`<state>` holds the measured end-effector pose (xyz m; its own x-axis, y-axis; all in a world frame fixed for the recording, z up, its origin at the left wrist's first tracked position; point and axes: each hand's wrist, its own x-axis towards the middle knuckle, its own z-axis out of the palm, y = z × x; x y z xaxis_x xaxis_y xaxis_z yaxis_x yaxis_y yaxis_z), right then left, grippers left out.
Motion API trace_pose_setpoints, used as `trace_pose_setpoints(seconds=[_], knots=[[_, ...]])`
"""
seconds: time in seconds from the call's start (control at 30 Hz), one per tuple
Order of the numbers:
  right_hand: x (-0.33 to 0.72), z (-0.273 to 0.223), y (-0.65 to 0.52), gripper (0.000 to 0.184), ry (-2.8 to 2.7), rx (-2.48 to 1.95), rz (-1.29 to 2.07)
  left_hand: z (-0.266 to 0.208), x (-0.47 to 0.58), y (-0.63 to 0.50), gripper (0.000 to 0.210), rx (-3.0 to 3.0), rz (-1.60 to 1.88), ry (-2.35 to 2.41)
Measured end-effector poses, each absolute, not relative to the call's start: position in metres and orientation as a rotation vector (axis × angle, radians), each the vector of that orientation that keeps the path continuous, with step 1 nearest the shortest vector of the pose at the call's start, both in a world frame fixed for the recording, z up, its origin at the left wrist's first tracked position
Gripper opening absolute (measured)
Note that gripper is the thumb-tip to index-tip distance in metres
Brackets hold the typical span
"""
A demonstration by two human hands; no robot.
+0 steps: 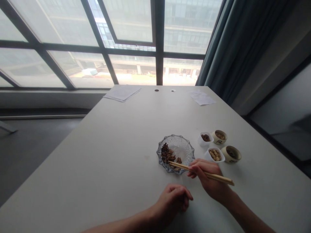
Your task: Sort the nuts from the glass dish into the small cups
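Note:
My right hand (209,177) is closed around a pair of wooden chopsticks (221,178). Their tips reach into a scalloped clear glass bowl (181,145) and touch or hover just over the pieces there; whether they pinch one I cannot tell. Along the bowl's left and front sides lie dark brown, star-anise-like pieces (165,150) and lighter brown, elongated nut-like pieces (178,160). In front of the bowl, my left hand (173,199) rests on the table with its fingers curled in; nothing shows in it.
Right of the bowl stand a white cup with dark pieces (200,141), a white cup with tan, peanut-like pieces (223,158), and two cream round cups (219,142), (235,158) with contents. Papers (122,93) lie on the white table's (109,145) far left, more papers (202,98) far right.

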<state>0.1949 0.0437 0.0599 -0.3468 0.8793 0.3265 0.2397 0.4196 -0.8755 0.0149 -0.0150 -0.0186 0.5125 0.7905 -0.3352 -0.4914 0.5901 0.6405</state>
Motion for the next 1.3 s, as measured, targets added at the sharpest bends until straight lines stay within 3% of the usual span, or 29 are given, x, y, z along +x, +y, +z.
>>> trace_pose_setpoints(seconds=[0.23, 0.4, 0.57, 0.97, 1.17, 1.3], knots=[[0.226, 0.081, 0.029, 0.032, -1.632, -1.086, 0.739, -0.019, 0.016, -0.015, 0.047, 0.495, 0.826, 0.672], [0.286, 0.108, 0.009, 0.021, -1.34, -1.32, 0.372, -0.02, 0.014, -0.016, 0.043, 0.492, 0.826, 0.672], [0.334, 0.118, -0.001, 0.025, -1.213, -1.571, 0.13, -0.023, 0.013, -0.017, 0.039, 0.497, 0.842, 0.659], [0.35, 0.102, 0.003, 0.03, -1.091, -1.679, 0.13, -0.024, 0.014, -0.017, 0.04, 0.51, 0.852, 0.652], [0.291, 0.103, 0.007, 0.018, -1.329, -1.328, 0.297, -0.023, 0.014, -0.016, 0.04, 0.504, 0.841, 0.642], [0.235, 0.087, 0.015, 0.022, -1.619, -1.06, 0.567, -0.022, 0.014, -0.015, 0.042, 0.504, 0.831, 0.64]])
